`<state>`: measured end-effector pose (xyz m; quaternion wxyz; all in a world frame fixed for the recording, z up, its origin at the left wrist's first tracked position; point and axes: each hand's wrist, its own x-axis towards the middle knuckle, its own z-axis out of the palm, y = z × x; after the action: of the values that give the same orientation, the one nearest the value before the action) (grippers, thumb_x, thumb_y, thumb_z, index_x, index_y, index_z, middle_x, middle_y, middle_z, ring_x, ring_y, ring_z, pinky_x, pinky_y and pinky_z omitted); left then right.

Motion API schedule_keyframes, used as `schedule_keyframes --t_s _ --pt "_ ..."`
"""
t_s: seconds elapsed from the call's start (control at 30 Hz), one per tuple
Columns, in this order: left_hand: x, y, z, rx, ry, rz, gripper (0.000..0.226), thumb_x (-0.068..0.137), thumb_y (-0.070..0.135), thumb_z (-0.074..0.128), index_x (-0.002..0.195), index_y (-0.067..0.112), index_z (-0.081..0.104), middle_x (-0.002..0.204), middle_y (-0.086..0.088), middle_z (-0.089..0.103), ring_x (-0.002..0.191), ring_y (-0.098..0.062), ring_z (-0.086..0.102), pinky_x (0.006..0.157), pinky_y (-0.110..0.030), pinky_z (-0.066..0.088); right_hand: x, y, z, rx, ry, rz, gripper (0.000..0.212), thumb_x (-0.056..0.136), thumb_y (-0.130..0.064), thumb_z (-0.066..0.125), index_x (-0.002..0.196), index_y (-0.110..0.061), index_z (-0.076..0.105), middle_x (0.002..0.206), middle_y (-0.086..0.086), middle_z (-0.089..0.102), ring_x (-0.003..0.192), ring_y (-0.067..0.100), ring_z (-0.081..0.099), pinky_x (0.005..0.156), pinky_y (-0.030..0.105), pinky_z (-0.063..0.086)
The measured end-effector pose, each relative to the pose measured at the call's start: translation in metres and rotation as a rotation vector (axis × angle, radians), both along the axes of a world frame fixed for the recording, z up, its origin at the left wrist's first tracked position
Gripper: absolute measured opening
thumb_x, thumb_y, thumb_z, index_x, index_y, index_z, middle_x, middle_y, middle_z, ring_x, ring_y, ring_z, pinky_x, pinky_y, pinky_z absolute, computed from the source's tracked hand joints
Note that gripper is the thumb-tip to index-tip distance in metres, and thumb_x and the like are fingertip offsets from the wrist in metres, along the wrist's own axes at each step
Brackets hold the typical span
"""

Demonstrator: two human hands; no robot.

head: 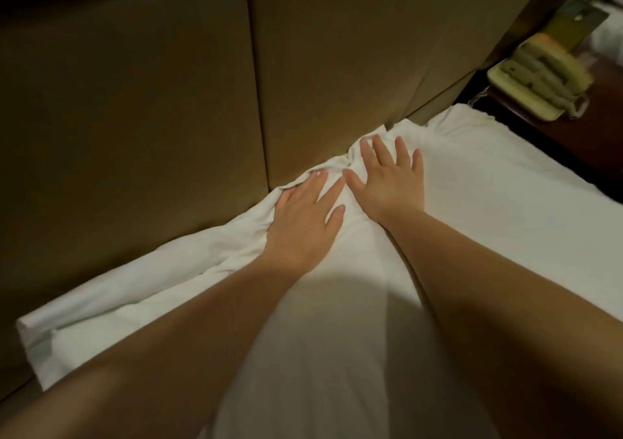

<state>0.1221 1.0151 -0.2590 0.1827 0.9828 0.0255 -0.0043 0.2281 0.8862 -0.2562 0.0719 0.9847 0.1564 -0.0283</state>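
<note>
Both hands, left hand (300, 226) and right hand (391, 182), press the white sheet (472, 202) with fingers spread flat against the padded headboard (135, 101), a telephone (539, 77) off right

The plain white cotton bed sheet (472, 202) carries no pattern, only grey shadow in its folds. The padded headboard panels (135, 101) behind it are a dull olive brown. The corded plastic telephone (542, 81) is pale yellow-green, on a dark reddish-brown wooden nightstand (526, 125).
</note>
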Motion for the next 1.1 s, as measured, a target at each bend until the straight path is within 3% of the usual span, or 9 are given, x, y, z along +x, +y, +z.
schedule_keyframes --t_s 0.17,0.37,0.6,0.83,0.93,1.1 --pt "-0.008 -0.001 -0.005 -0.05 -0.002 -0.001 0.055 0.099 0.047 0.012 0.149 0.031 0.024 0.158 0.002 0.02 0.146 -0.015 0.014 0.115 -0.034 0.012 -0.024 -0.002 0.017 -0.024 0.073 -0.006 0.07 0.09 -0.068 0.003 0.152 -0.035 -0.001 0.161 -0.004 -0.009 0.147 0.028 -0.013 0.117 0.049 -0.01" --pt "-0.063 -0.008 0.048 0.176 0.16 0.042 0.058 0.098 0.051 0.014 0.152 0.031 0.005 0.16 0.0 0.005 0.147 -0.02 0.005 0.118 -0.042 -0.001 -0.129 -0.008 0.075 0.066 0.237 -0.06 0.059 0.097 -0.056 0.006 0.152 -0.034 0.002 0.161 -0.004 -0.005 0.148 0.022 -0.006 0.117 0.049 -0.006" --pt "-0.222 -0.041 0.119 0.147 0.281 0.055 0.055 0.101 0.047 0.013 0.152 0.029 0.004 0.16 -0.001 0.002 0.147 -0.02 0.002 0.117 -0.046 -0.001 -0.298 -0.054 0.141 0.187 0.305 -0.126 0.055 0.102 -0.048 0.016 0.153 -0.03 0.008 0.161 -0.007 0.005 0.148 0.017 0.001 0.118 0.047 -0.001" --pt "-0.373 -0.098 0.138 0.182 0.325 -0.048 0.054 0.103 0.04 0.014 0.151 0.027 -0.007 0.16 0.001 -0.009 0.147 -0.018 -0.007 0.116 -0.049 -0.001 -0.483 -0.071 0.165 0.237 0.359 -0.204 0.051 0.104 -0.035 0.019 0.154 -0.026 0.008 0.161 -0.006 0.004 0.148 0.022 -0.003 0.117 0.049 -0.002" --pt "-0.407 -0.105 0.15 0.24 0.366 -0.083 0.055 0.102 0.044 0.016 0.152 0.027 0.001 0.16 0.001 -0.002 0.147 -0.018 -0.002 0.115 -0.053 0.003 -0.521 -0.084 0.184 0.242 0.308 -0.243 0.052 0.104 -0.037 0.02 0.153 -0.025 0.008 0.161 -0.006 0.004 0.148 0.022 -0.002 0.116 0.05 -0.003" --pt "-0.456 -0.095 0.175 0.218 0.386 -0.154 0.052 0.1 0.044 0.023 0.148 0.024 0.025 0.153 0.002 0.028 0.142 -0.018 0.019 0.113 -0.054 0.014 -0.55 -0.089 0.209 0.293 0.194 -0.259 0.054 0.103 -0.039 0.026 0.153 -0.028 0.009 0.161 -0.004 0.006 0.148 0.021 0.003 0.116 0.049 -0.001"
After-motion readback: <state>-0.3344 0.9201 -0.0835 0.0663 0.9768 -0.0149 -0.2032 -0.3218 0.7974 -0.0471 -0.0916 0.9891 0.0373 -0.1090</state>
